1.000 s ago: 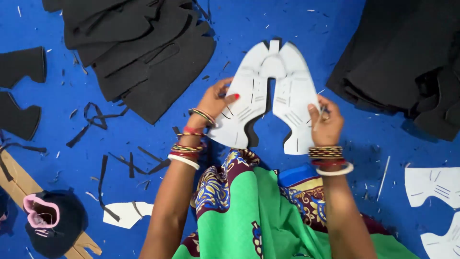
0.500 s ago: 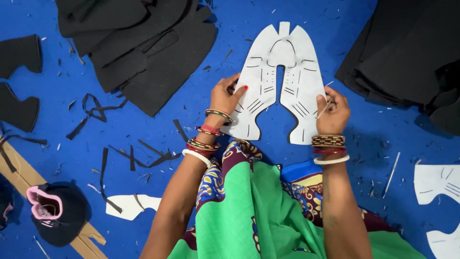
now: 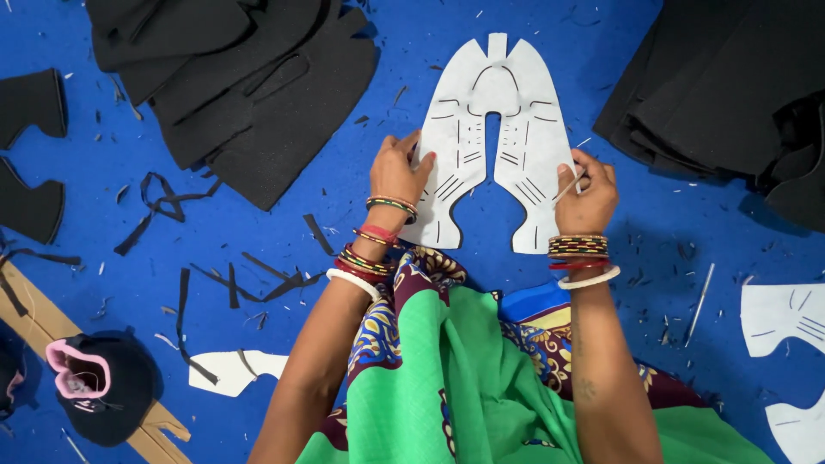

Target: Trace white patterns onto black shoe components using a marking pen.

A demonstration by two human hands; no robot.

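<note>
Both hands press a white shoe-upper template [image 3: 494,137] flat on a blue work surface [image 3: 361,232]: the left hand [image 3: 397,172] lies with fingers spread on the template's left wing, while the right hand [image 3: 587,193] is closed around a thin pale marking stick [image 3: 569,186], its tip resting on the right wing. The template sits at the centre of the surface, just ahead of the person's green and patterned garment [image 3: 455,378]. A stack of black cut fabric pieces [image 3: 232,77] fills the upper left, and a second black pile [image 3: 730,94] lies at the upper right, both well apart from the hands. Two more black cut shapes [image 3: 30,155] rest at the left edge. Further white templates [image 3: 786,318] lie at the lower right, and a smaller white piece [image 3: 232,371] at the lower left. A black shoe with pink lining [image 3: 103,387] sits on a wooden strip [image 3: 43,318]. Thin black offcuts [image 3: 249,275] litter the surface, and bangles [image 3: 577,256] ring both wrists.
</note>
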